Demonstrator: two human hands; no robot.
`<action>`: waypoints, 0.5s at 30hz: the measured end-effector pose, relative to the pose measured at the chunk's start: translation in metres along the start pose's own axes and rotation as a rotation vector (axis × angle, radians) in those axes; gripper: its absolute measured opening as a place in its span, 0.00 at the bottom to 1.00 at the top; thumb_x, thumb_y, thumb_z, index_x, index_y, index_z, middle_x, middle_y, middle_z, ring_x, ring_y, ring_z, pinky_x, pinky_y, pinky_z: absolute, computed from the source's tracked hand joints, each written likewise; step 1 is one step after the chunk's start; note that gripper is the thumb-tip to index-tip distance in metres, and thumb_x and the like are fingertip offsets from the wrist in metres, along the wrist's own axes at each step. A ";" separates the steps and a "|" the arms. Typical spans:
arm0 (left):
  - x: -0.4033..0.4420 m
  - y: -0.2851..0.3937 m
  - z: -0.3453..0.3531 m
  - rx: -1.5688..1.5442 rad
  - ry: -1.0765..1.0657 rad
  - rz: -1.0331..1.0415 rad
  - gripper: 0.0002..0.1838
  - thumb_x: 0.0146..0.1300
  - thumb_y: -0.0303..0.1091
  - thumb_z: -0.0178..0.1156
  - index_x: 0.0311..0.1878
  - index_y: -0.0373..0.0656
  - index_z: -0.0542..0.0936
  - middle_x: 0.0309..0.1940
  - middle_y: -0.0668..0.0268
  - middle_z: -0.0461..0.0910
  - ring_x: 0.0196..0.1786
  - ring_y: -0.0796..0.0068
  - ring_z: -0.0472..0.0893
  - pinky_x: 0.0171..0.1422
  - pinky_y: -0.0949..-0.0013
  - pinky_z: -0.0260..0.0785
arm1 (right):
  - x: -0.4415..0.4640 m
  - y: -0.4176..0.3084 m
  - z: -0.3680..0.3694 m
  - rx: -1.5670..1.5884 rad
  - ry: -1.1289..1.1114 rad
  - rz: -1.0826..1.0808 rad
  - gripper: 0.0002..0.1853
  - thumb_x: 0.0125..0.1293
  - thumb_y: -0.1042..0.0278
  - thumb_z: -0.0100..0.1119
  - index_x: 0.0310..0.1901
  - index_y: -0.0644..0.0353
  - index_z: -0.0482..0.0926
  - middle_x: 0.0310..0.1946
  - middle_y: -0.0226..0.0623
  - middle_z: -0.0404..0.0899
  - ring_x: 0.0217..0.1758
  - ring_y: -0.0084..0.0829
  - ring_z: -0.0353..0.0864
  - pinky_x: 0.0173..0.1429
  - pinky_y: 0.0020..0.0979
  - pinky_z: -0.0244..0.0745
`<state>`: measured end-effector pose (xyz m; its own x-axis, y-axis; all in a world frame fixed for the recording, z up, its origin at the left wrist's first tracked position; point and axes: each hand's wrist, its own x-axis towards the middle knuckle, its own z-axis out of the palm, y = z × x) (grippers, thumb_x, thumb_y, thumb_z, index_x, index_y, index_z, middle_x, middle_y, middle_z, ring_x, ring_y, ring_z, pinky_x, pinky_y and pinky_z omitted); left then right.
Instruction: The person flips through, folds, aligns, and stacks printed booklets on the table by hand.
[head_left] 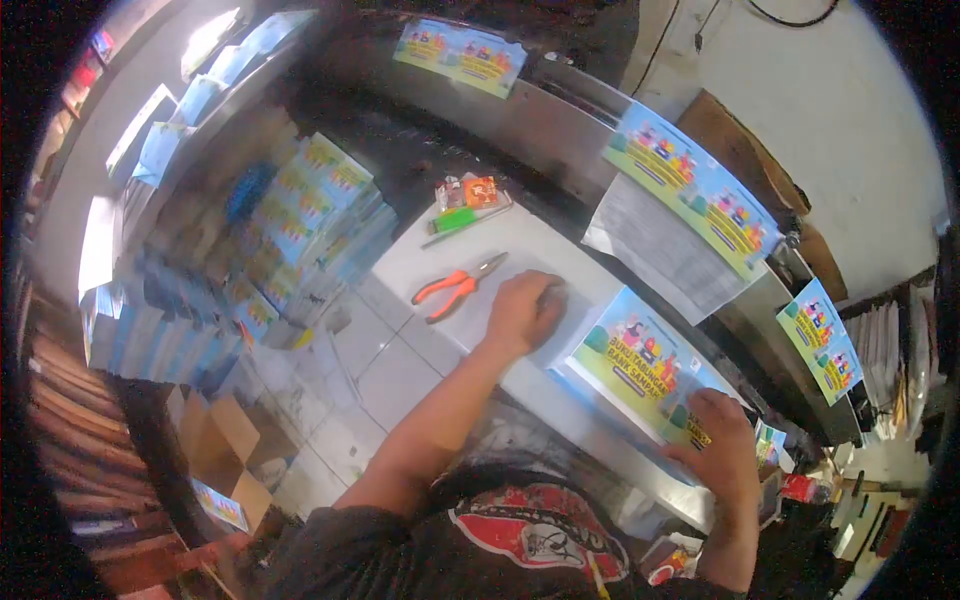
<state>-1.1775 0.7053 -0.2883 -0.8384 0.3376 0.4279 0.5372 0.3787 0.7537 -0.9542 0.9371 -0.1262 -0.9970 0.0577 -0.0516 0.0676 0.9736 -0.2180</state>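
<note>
A stack of printed booklets (640, 350), the top cover blue, green and yellow and reading "Buku Tabungan Bank Sampah", lies on the white work surface (415, 250). My right hand (718, 435) rests on the stack's right end, fingers laid over the printed cover and thumb apart toward the near side. Left of the stack, my left hand (525, 312) is down on the surface with its fingers curled under. Whatever those fingers may hold is hidden. Pliers (460, 287) with orange handles lie beside the left hand, their jaws toward it.
A green-handled tool (455, 220) and an orange packet (480, 190) are at the surface's far left corner. Printed sheets (690, 190) hang over the machine's edge (560, 140). Stacked prints (310, 200) and an open cardboard box (220, 440) stand on the left.
</note>
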 end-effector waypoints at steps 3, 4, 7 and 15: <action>0.000 -0.002 0.001 0.002 0.016 0.030 0.12 0.56 0.32 0.61 0.43 0.39 0.81 0.38 0.53 0.81 0.41 0.50 0.81 0.47 0.57 0.73 | 0.004 0.005 -0.007 0.048 -0.057 -0.012 0.36 0.42 0.53 0.77 0.53 0.60 0.78 0.50 0.44 0.79 0.51 0.47 0.78 0.58 0.42 0.73; 0.000 -0.002 0.000 -0.013 0.024 0.052 0.12 0.56 0.33 0.61 0.42 0.39 0.81 0.37 0.52 0.81 0.41 0.50 0.81 0.47 0.57 0.73 | 0.003 0.006 -0.009 0.101 -0.040 -0.005 0.30 0.47 0.56 0.74 0.51 0.61 0.79 0.47 0.45 0.80 0.48 0.47 0.79 0.56 0.42 0.74; 0.001 0.000 0.000 -0.016 -0.017 -0.022 0.12 0.56 0.34 0.62 0.42 0.39 0.81 0.37 0.53 0.82 0.41 0.50 0.81 0.47 0.56 0.73 | -0.001 0.024 -0.022 0.095 0.026 0.041 0.18 0.55 0.67 0.65 0.48 0.64 0.79 0.41 0.49 0.82 0.45 0.48 0.81 0.53 0.40 0.75; 0.002 0.005 -0.002 -0.021 0.030 -0.013 0.12 0.57 0.35 0.61 0.41 0.40 0.81 0.37 0.53 0.82 0.41 0.49 0.80 0.47 0.54 0.72 | 0.002 0.229 -0.132 -0.341 0.851 0.223 0.19 0.69 0.77 0.43 0.60 0.66 0.74 0.57 0.48 0.77 0.63 0.41 0.76 0.65 0.38 0.69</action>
<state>-1.1766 0.7064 -0.2829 -0.8481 0.3063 0.4323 0.5240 0.3647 0.7697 -0.9460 1.1889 -0.0476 -0.6637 0.2614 0.7009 0.3799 0.9249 0.0148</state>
